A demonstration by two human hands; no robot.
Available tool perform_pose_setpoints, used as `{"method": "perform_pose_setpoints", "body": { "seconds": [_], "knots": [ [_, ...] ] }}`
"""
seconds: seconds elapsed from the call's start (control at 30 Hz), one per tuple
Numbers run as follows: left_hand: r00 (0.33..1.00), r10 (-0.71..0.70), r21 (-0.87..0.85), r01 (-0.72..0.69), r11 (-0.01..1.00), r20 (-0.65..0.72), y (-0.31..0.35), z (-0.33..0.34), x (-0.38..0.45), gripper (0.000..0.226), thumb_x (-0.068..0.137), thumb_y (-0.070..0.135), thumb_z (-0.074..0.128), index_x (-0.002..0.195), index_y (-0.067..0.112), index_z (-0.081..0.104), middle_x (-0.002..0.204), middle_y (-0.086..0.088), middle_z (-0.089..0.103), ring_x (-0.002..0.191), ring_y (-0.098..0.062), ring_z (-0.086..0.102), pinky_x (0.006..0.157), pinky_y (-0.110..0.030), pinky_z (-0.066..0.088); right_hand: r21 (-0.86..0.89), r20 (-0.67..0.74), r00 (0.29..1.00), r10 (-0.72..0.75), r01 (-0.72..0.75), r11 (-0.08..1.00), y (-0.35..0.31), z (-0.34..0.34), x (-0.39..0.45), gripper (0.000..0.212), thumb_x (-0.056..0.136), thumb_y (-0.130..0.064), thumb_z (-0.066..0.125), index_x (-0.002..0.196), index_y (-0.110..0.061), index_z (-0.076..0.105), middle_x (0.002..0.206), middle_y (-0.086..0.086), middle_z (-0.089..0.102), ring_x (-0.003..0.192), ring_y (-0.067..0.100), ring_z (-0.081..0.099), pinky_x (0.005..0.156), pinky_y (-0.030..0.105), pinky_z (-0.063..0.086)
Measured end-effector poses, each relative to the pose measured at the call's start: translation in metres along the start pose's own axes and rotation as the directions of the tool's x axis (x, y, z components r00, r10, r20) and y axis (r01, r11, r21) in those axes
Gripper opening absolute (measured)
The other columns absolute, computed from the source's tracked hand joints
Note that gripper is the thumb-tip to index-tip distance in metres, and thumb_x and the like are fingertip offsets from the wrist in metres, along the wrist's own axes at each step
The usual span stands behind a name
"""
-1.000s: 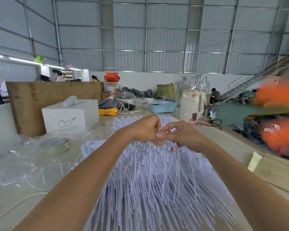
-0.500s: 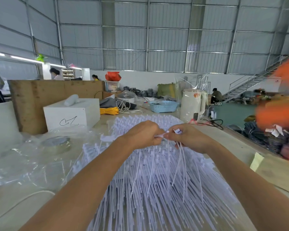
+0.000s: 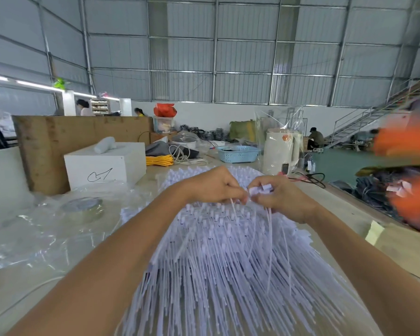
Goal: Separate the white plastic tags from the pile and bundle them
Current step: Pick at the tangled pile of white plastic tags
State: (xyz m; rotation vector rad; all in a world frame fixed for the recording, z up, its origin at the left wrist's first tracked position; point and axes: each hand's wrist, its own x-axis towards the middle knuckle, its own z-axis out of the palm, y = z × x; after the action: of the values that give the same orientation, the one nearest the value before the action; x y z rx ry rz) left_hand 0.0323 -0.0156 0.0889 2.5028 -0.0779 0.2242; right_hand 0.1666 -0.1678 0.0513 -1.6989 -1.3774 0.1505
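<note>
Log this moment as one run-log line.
stage: separating | left hand: pinching tag strands | right hand: holding gathered tag heads | pile: on table, large | bundle: not tied

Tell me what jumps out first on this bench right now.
The huge pile of white plastic tags fanned across the table centre. Above it, the left hand and right hand meet, pinching a few tag heads. A blue basket sits behind.
</note>
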Motion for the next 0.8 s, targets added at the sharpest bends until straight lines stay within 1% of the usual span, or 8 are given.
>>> {"method": "perform_pose_setpoints", "body": {
  "seconds": [0.07, 0.13, 0.2, 0.27, 0.4, 0.57, 0.7, 0.8],
  "knots": [
    [1.0, 0.009, -0.137, -0.006, 0.991, 0.02, 0.004, -0.007, -0.007, 0.025, 0.09, 0.021, 0.062, 0.068, 0.025, 0.074, 0.044, 0.011, 0.053, 0.038, -0.003, 0.04, 0.065, -0.025, 0.047, 0.147, -0.255, 0.96, 0.119, -0.083, 0.986, 0.012, -0.014, 0.0, 0.012, 0.089, -0.003, 0.059, 0.08, -0.009, 0.063, 0.069, 0.003, 0.054, 0.057, 0.011, 0.047, 0.053, 0.021, 0.044],
    [0.998, 0.014, -0.158, -0.023, 0.987, -0.059, 0.003, -0.017, -0.012, 0.033, 0.089, 0.022, 0.063, 0.058, 0.029, 0.073, 0.047, 0.009, 0.054, 0.048, -0.007, 0.052, 0.086, -0.036, 0.051, 0.54, -0.475, 0.784, 0.399, -0.099, 0.836, 0.026, -0.041, -0.005, 0.013, 0.09, -0.005, 0.053, 0.079, -0.007, 0.058, 0.069, 0.005, 0.053, 0.056, 0.014, 0.048, 0.051, 0.02, 0.047],
    [0.971, -0.015, -0.123, -0.014, 0.992, -0.237, -0.003, -0.027, -0.011, 0.031, 0.086, 0.029, 0.067, 0.056, 0.029, 0.073, 0.063, 0.003, 0.068, 0.076, -0.015, 0.066, 0.089, -0.037, 0.052, 0.875, -0.375, 0.726, 0.577, 0.071, 0.478, 0.04, -0.065, -0.015, 0.012, 0.078, -0.002, 0.054, 0.071, -0.012, 0.05, 0.057, -0.003, 0.053, 0.043, 0.007, 0.048, 0.04, 0.015, 0.043],
    [0.94, -0.053, -0.051, 0.038, 0.998, -0.336, -0.009, -0.028, -0.001, 0.019, 0.085, 0.033, 0.067, 0.074, 0.023, 0.078, 0.096, -0.005, 0.074, 0.082, -0.021, 0.065, 0.076, -0.033, 0.053, 0.917, -0.238, 0.802, 0.548, -0.001, 0.4, 0.048, -0.071, -0.021, 0.016, 0.062, -0.003, 0.06, 0.066, -0.012, 0.048, 0.049, -0.005, 0.048, 0.036, 0.005, 0.044, 0.038, 0.017, 0.041],
    [0.969, -0.125, 0.167, 0.162, 0.973, -0.211, -0.019, 0.008, 0.028, 0.04, 0.088, 0.037, 0.063, 0.106, 0.002, 0.071, 0.126, -0.001, 0.063, 0.103, -0.015, 0.065, 0.091, -0.031, 0.051, 0.284, -0.276, 0.798, 0.535, -0.464, 0.839, 0.063, -0.032, -0.019, 0.022, 0.082, -0.004, 0.065, 0.064, -0.009, 0.053, 0.05, 0.003, 0.047, 0.036, 0.01, 0.043, 0.039, 0.021, 0.039],
    [0.945, -0.327, 0.349, 0.308, 0.885, -0.006, -0.054, 0.043, 0.033, 0.066, 0.09, 0.062, 0.04, 0.147, 0.03, 0.031, 0.158, -0.007, 0.019, 0.143, -0.029, 0.021, 0.116, -0.045, 0.019, -0.158, -0.306, 0.89, 0.337, -0.397, 0.904, 0.068, 0.011, 0.009, 0.014, 0.078, -0.004, 0.068, 0.069, 0.0, 0.058, 0.066, 0.016, 0.057, 0.055, 0.022, 0.052, 0.054, 0.021, 0.039],
    [0.883, -0.466, 0.453, 0.396, 0.798, 0.049, -0.084, 0.038, 0.019, 0.105, 0.061, 0.09, 0.035, 0.148, 0.044, -0.002, 0.159, 0.005, -0.014, 0.145, -0.032, -0.009, 0.111, -0.063, -0.006, -0.359, -0.155, 0.917, 0.367, -0.398, 0.844, 0.062, 0.02, 0.023, 0.033, 0.079, -0.015, 0.066, 0.108, 0.0, 0.065, 0.108, 0.018, 0.066, 0.092, 0.025, 0.064, 0.075, 0.032, 0.05],
    [0.875, -0.482, 0.411, 0.427, 0.805, 0.036, -0.097, 0.036, 0.014, 0.11, 0.058, 0.091, 0.044, 0.146, 0.048, -0.005, 0.159, 0.004, -0.015, 0.146, -0.031, -0.007, 0.112, -0.059, -0.001, -0.444, -0.125, 0.91, 0.396, -0.409, 0.798, 0.063, 0.021, 0.029, 0.038, 0.08, -0.02, 0.065, 0.111, 0.003, 0.063, 0.111, 0.016, 0.065, 0.099, 0.026, 0.063, 0.077, 0.031, 0.049]
  ]
}}
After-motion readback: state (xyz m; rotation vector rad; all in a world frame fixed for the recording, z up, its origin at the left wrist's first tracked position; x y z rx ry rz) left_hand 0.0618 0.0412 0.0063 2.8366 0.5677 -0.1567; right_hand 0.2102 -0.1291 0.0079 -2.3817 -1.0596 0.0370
